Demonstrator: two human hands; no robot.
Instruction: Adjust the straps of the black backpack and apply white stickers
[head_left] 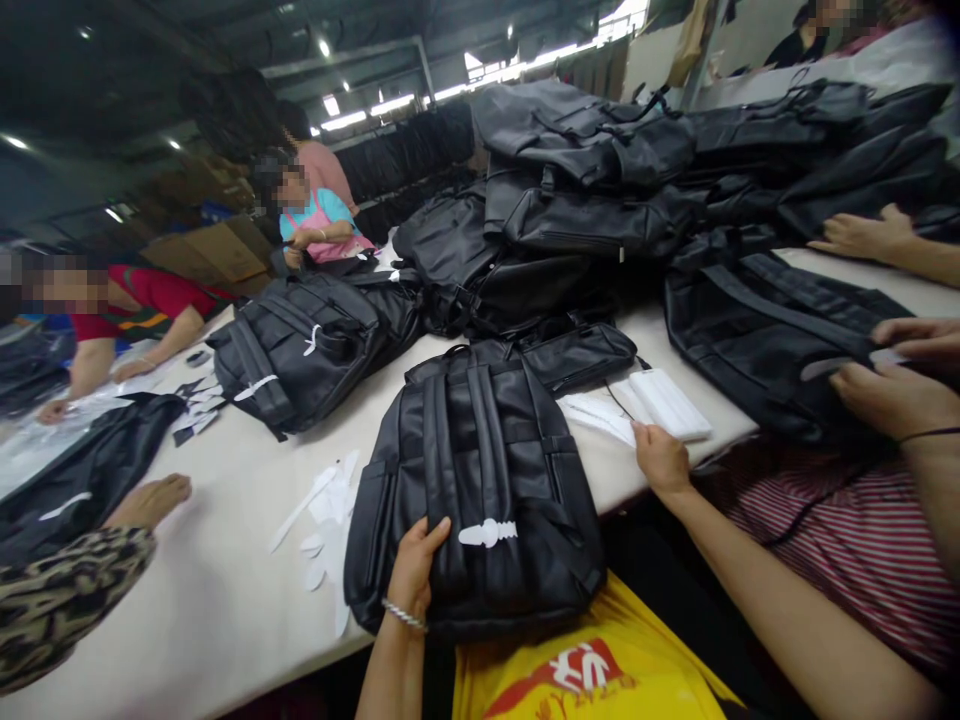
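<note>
A black backpack [529, 460] lies in front of me on the table, its shoulder straps facing up. Around both straps goes a white paper band [487, 533]. My left hand [414, 570], with a bracelet at the wrist, is closed on the lower left of the backpack, thumb against a strap; some fingers are hidden. To the right of the backpack, my right hand [661, 460] pinches the end of a thin black cord [619, 402] above white printed sheets [596, 412]. Beside it is a stack of white paper [670, 403].
Loose white paper pieces [324, 510] lie left of the backpack. Piled black backpacks [577, 190] rise behind it. Another strapped backpack [300, 350] sits at left. Co-workers' hands are at a backpack [780, 340] on the right and along the table's left side.
</note>
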